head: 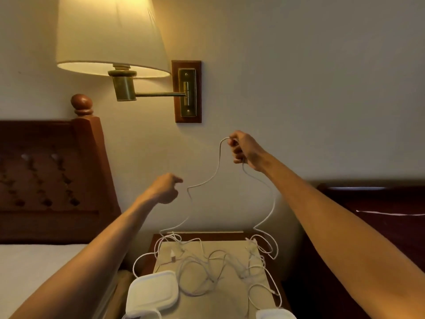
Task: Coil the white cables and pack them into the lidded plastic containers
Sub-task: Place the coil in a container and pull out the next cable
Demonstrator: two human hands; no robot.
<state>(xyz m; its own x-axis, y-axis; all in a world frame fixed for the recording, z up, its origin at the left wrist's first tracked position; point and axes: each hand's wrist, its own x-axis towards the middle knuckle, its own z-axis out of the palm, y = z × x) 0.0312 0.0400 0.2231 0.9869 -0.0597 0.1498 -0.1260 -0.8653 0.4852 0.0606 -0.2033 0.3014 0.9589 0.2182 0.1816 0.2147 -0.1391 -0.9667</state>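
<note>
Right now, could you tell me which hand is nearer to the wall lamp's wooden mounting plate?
Right. The right hand is raised just below and right of the wooden mounting plate, gripping a white cable; the left hand sits lower.

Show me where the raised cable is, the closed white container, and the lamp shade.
raised cable (217,165), head view, on the strand hanging below the right hand (245,149).
closed white container (153,290), head view, middle of its lid.
lamp shade (108,31), head view, middle of the lit fabric.
</note>
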